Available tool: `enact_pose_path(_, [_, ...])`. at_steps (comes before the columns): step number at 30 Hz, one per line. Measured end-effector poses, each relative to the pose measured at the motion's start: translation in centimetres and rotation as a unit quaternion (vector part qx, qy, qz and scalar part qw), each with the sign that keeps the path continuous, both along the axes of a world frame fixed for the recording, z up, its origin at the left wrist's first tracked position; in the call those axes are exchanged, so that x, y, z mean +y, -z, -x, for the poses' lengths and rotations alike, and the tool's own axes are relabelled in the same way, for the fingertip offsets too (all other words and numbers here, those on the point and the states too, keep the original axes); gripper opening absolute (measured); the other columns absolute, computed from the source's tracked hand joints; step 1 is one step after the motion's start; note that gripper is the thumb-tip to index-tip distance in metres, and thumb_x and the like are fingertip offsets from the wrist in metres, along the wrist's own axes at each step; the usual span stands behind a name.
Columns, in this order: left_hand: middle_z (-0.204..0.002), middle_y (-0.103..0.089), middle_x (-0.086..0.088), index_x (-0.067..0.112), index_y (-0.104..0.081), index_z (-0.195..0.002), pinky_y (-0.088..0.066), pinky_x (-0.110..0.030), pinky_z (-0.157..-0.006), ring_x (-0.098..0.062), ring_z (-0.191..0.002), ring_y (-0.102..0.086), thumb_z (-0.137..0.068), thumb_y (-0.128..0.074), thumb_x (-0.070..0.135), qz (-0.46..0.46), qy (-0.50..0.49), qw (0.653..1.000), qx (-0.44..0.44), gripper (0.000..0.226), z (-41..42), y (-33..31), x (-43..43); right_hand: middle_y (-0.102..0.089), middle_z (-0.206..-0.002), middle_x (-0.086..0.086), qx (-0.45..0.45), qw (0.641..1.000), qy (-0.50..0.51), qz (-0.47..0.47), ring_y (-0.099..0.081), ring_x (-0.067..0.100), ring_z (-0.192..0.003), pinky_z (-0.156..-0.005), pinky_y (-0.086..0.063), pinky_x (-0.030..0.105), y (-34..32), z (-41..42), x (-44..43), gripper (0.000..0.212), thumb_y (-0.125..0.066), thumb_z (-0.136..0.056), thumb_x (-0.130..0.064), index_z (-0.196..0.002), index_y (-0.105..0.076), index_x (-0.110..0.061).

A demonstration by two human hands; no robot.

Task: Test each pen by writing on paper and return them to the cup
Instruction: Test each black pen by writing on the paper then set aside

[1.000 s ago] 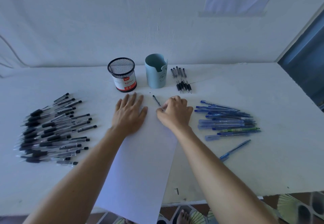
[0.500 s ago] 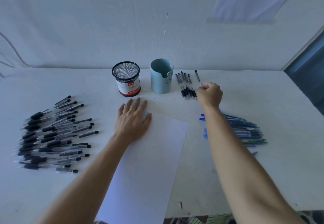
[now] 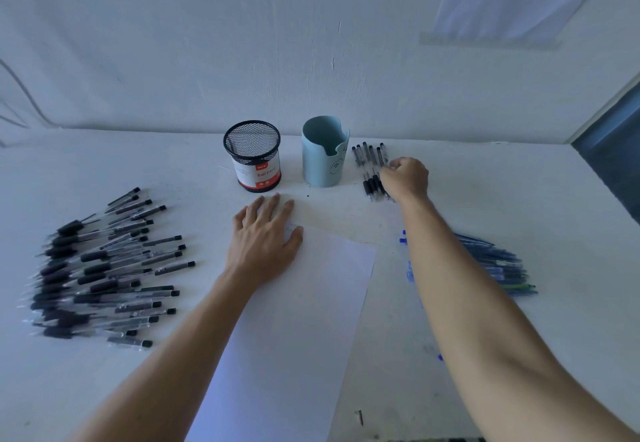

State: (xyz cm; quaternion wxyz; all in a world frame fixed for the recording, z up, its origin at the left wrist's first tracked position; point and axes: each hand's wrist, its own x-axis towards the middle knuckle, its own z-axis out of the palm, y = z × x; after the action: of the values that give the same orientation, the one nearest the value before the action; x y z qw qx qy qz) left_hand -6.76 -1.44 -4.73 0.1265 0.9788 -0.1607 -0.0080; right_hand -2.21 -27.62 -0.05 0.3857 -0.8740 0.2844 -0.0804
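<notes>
Fingers (image 3: 393, 165) of the right hand (image 3: 406, 178) were pinched on the tested pen (image 3: 382, 152), now lowered from mid-air into the row (image 3: 367, 171) at the tabletop's (image 3: 491, 178) far edge, beside the blue cup (image 3: 325, 157), not in it. Left hand (image 3: 263, 240), fingers apart, pinned the paper (image 3: 311, 320) flat.

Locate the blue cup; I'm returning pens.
Head view, far centre of the table: the blue cup stands between the mesh cup, left, and a black pen row, right.

Table (image 3: 519, 199), paper (image 3: 304, 320), pens (image 3: 95, 256), mesh cup (image 3: 254, 161), blue cup (image 3: 323, 161)
</notes>
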Motion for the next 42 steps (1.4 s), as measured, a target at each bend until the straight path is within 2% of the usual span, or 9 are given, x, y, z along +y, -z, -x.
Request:
enact_pose_path(2, [-0.162,-0.029,-0.001,0.029,-0.035,-0.152,-0.012,-0.041,-0.118,-0.026,-0.149,-0.018,-0.080,-0.008,0.065,0.002,-0.001,1.000,0.001,0.085,0.1,-0.1,0.0,-0.065,-0.086,0.024,0.010,1.000,-0.008,-0.007,-0.055,0.047,-0.086,-0.068,-0.049,0.036,-0.4,0.3,0.3,0.016,-0.056,-0.083,-0.006,-0.084,-0.068,0.005])
enact_pose_path(5, [-0.162,-0.030,-0.001,0.029,-0.037,-0.152,-0.011,-0.039,-0.118,-0.025,-0.149,-0.019,-0.079,-0.009,0.067,0.015,-0.001,1.000,0.009,0.087,0.1,-0.1,0.0,-0.054,-0.136,0.016,0.039,0.999,-0.017,0.029,-0.050,0.037,-0.125,-0.102,-0.044,0.042,-0.5,1.0,0.7,0.047,-0.056,-0.089,-0.021,-0.133,-0.057,-0.006])
enact_pose_path(11, [-0.157,-0.039,0.004,0.027,-0.047,-0.146,-0.012,-0.034,-0.118,-0.020,-0.148,-0.025,-0.093,-0.050,0.050,0.103,-0.024,0.994,0.012,0.058,-0.2,-0.1,0.4,-0.060,-0.119,0.012,-0.052,0.990,-0.072,0.113,-0.052,0.034,-0.114,-0.092,-0.040,0.038,-0.4,4.6,5.4,0.031,-0.057,-0.086,-0.020,-0.116,-0.067,-0.016])
enact_pose_path(14, [-0.142,-0.057,0.000,0.021,-0.059,-0.135,-0.026,-0.036,-0.114,-0.024,-0.138,-0.042,-0.087,-0.055,0.040,0.188,-0.024,0.982,0.002,0.052,0.1,-0.5,0.8,-0.063,-0.112,0.011,-0.083,0.974,-0.171,0.127,-0.055,0.035,-0.110,-0.092,-0.041,0.038,0.9,7.0,8.3,0.028,-0.058,-0.082,-0.019,-0.106,-0.072,-0.015])
enact_pose_path(20, [-0.097,-0.068,0.008,0.018,-0.073,-0.093,-0.039,-0.013,-0.083,-0.003,-0.092,-0.052,-0.076,-0.051,0.019,0.411,-0.070,0.904,-0.096,0.028,2.0,-1.9,2.0,-0.043,-0.143,0.003,0.007,0.933,-0.294,0.207,-0.033,0.024,-0.137,-0.110,-0.025,0.039,2.7,11.3,11.4,0.048,-0.058,-0.088,-0.040,-0.135,-0.055,-0.027])
enact_pose_path(23, [-0.085,-0.063,0.012,0.015,-0.071,-0.085,-0.035,-0.030,-0.080,-0.009,-0.085,-0.053,-0.076,-0.049,0.024,0.363,-0.031,0.917,-0.166,0.025,2.9,-1.9,2.9,-0.030,-0.155,0.005,0.032,0.918,-0.318,0.236,-0.021,0.023,-0.146,-0.117,-0.016,0.042,3.3,12.3,11.5,0.062,-0.055,-0.089,-0.044,-0.146,-0.039,-0.026])
enact_pose_path(26, [-0.092,-0.067,0.012,0.018,-0.072,-0.090,-0.025,-0.032,-0.080,-0.020,-0.093,-0.057,-0.079,-0.049,0.027,0.247,0.001,0.953,-0.175,0.026,3.2,-1.4,4.5,-0.020,-0.162,0.005,0.050,0.911,-0.329,0.242,-0.009,0.023,-0.151,-0.121,-0.007,0.047,3.7,12.6,11.5,0.064,-0.049,-0.093,-0.047,-0.152,-0.031,-0.029])
enact_pose_path(33, [-0.129,-0.056,-0.005,0.023,-0.058,-0.125,-0.029,-0.049,-0.103,-0.027,-0.126,-0.041,-0.086,-0.062,0.030,-0.004,-0.125,0.992,-0.021,0.040,4.4,-3.0,9.6,-0.003,-0.168,-0.001,0.076,0.907,-0.334,0.244,0.004,0.022,-0.154,-0.122,0.006,0.051,4.0,13.2,11.5,0.060,-0.037,-0.099,-0.051,-0.156,-0.019,-0.041])
enact_pose_path(42, [-0.129,-0.053,-0.007,0.013,-0.070,-0.111,-0.030,-0.056,-0.101,-0.033,-0.124,-0.038,-0.093,-0.066,0.019,0.008,-0.148,0.988,-0.045,0.019,5.6,-2.9,12.4,-0.013,-0.166,-0.006,0.044,0.922,-0.326,0.201,-0.001,0.017,-0.154,-0.123,0.004,0.045,4.1,13.7,11.1,0.052,-0.042,-0.099,-0.054,-0.140,-0.035,-0.023])
